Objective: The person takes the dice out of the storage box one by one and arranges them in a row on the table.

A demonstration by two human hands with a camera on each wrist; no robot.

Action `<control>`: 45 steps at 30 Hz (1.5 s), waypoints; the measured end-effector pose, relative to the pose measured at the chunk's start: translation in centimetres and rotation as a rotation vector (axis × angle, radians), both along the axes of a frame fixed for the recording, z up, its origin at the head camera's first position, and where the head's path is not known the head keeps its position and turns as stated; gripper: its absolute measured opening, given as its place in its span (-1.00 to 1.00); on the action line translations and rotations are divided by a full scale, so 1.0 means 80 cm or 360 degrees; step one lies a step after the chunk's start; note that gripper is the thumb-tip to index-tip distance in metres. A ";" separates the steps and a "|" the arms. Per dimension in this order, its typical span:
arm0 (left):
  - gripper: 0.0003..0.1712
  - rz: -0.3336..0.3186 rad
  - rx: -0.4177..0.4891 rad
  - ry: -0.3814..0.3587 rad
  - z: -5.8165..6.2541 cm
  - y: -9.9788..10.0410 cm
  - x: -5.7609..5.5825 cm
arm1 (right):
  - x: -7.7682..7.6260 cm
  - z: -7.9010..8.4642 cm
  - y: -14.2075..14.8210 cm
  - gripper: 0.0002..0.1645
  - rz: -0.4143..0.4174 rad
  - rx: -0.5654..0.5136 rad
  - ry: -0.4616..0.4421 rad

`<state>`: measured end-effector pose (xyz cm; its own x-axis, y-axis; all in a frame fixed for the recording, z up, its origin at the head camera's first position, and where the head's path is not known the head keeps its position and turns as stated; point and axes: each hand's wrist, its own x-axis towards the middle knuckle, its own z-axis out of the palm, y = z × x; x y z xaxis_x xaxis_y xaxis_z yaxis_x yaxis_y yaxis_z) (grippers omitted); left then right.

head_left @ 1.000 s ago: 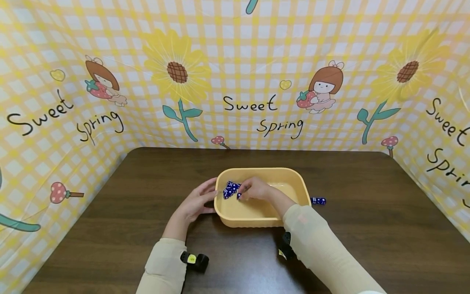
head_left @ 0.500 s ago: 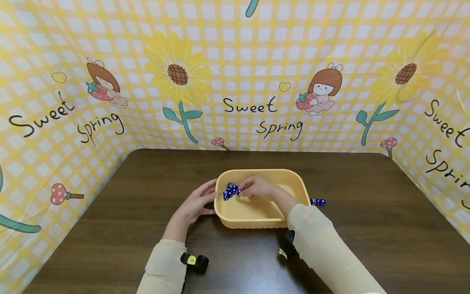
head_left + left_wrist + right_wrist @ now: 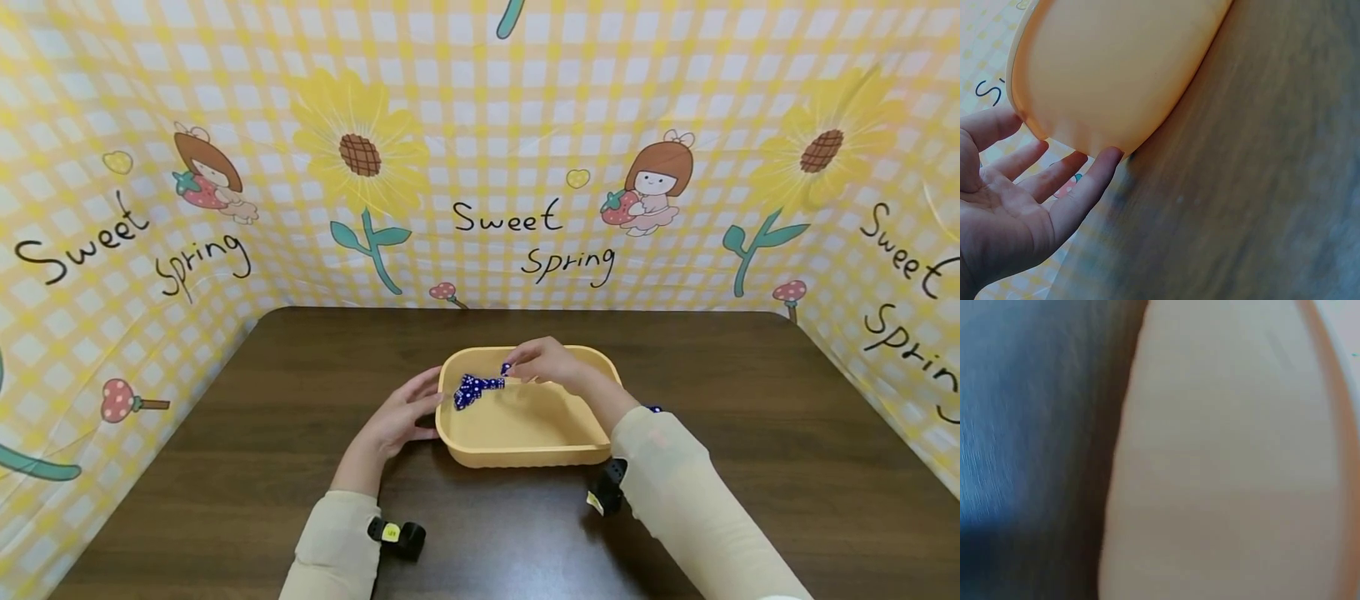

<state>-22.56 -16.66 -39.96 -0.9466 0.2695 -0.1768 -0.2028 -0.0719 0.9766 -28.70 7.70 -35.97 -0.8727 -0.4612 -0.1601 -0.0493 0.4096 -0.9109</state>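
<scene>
A yellow plastic bin stands on the table. Against its left end rest the fingertips and thumb of my left hand, fingers spread and nearly straight; the left wrist view shows the same hand touching the bin's end wall. Inside, at the left, lie several blue dice with white dots, some of them in a short line to the right. My right hand is over the bin and pinches one blue die close above that line's right end. In the right wrist view the bin's side hides this hand.
Just right of the bin, another bit of blue dice shows past the right sleeve. The dark wooden table ends at a yellow checked cloth behind and at both sides.
My right hand has moved right and away from me, now with a die raised at its fingertips. The line of dice reaches farther right. The left hand stays on the bin.
</scene>
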 end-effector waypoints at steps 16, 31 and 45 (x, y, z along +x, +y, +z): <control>-0.41 0.0031 0.0011 -0.0004 -0.006 0.001 0.000 | 0.004 0.032 0.085 -0.70 -0.0075 0.0047 0.0139; -0.42 0.0003 0.0039 0.0006 -0.004 0.000 -0.001 | 0.014 0.033 0.173 -0.58 -0.0254 0.0022 0.0181; -0.41 0.0020 0.0022 -0.0005 -0.003 0.001 -0.002 | 0.038 0.001 0.229 -0.53 -0.0304 0.0061 0.0195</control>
<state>-22.72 -16.56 -40.22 -0.9495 0.2598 -0.1761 -0.2049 -0.0878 0.9749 -25.69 25.99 -35.90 -0.9575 -0.2816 -0.0615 -0.0772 0.4561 -0.8866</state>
